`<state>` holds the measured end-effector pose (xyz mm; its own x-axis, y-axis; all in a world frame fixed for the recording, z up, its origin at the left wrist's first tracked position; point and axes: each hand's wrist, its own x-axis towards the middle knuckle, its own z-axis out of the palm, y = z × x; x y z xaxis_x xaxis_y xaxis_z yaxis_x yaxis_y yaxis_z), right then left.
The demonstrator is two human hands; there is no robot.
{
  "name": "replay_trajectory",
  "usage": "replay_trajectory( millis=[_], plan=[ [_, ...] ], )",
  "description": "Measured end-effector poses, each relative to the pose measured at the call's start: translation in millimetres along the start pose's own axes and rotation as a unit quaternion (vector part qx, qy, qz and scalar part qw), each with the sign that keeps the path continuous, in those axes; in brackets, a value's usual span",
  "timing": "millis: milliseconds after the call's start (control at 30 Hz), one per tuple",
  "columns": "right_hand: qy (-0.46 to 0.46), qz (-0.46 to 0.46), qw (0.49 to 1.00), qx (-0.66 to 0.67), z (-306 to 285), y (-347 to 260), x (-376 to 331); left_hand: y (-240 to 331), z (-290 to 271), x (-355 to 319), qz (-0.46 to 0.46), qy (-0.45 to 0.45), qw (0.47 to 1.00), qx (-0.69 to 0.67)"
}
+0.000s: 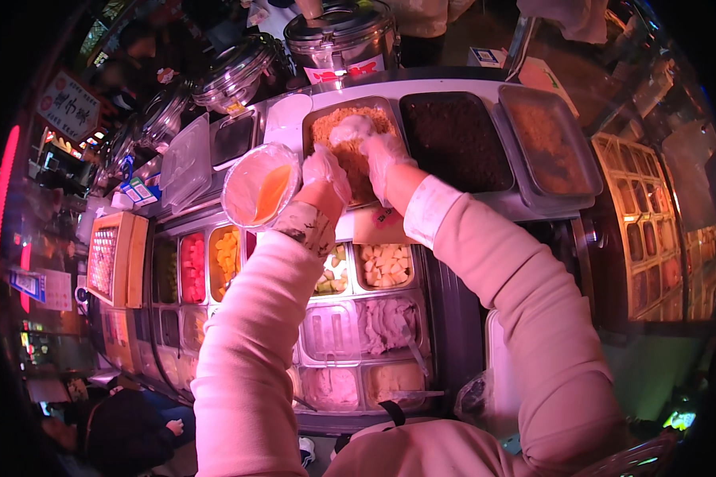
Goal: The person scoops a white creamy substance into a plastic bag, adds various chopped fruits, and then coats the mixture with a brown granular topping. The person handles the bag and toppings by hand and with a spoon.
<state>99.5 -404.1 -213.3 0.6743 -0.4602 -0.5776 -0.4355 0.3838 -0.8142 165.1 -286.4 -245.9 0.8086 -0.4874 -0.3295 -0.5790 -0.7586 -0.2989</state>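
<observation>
Both my hands are in clear plastic gloves over a steel tray of orange-brown crumbs (320,127). My right hand (380,156) reaches in from the tray's right side, its fingers closed against a pale, soft, dough-like lump (353,128) lying on the crumbs. At the tray's left edge is my left hand (327,170); its fingertips blend into the glove and crumbs, so their pose is unclear. Left of that hand stands a round bowl (243,191) lined with clear plastic, with something orange inside. A tray of dark crumbs (457,141) adjoins on the right.
A lidded tub of brown crumbs (547,139) is at the far right. Nearer me sit pans of diced fruit (386,265) and a pan of purple paste (390,324) with a utensil. Large steel pots (340,38) line the back. A wooden-framed box (118,258) stands left.
</observation>
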Motion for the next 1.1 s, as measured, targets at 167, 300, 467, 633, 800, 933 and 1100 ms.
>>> replay_trajectory(
  millis=[167, 300, 467, 633, 800, 933, 1100],
  plan=[
    [-0.017, -0.059, 0.991, -0.117, -17, -50, 29, -4, -57, -16, 0.042, 0.141, 0.989, 0.004],
    [-0.077, -0.097, 0.964, -0.234, -15, -80, 25, -43, -50, 22, 0.085, 0.096, 0.989, -0.073],
    [-0.098, -0.126, 0.912, -0.378, -12, -75, 32, -42, -38, 51, -0.029, 0.032, 0.928, -0.37],
    [-0.11, -0.137, 0.867, -0.467, -28, -70, 91, -23, -46, 67, -0.057, 0.08, 0.9, -0.425],
    [-0.055, -0.157, 0.785, -0.597, 16, -85, 70, -60, -11, 98, 0.007, 0.122, 0.961, -0.248],
    [-0.05, -0.275, 0.778, -0.562, 11, -80, 87, -41, -29, 114, 0.15, 0.168, 0.973, -0.052],
    [-0.13, -0.177, 0.826, -0.519, 5, -83, 105, -27, -41, 136, 0.097, -0.002, 0.95, -0.297]
  ],
)
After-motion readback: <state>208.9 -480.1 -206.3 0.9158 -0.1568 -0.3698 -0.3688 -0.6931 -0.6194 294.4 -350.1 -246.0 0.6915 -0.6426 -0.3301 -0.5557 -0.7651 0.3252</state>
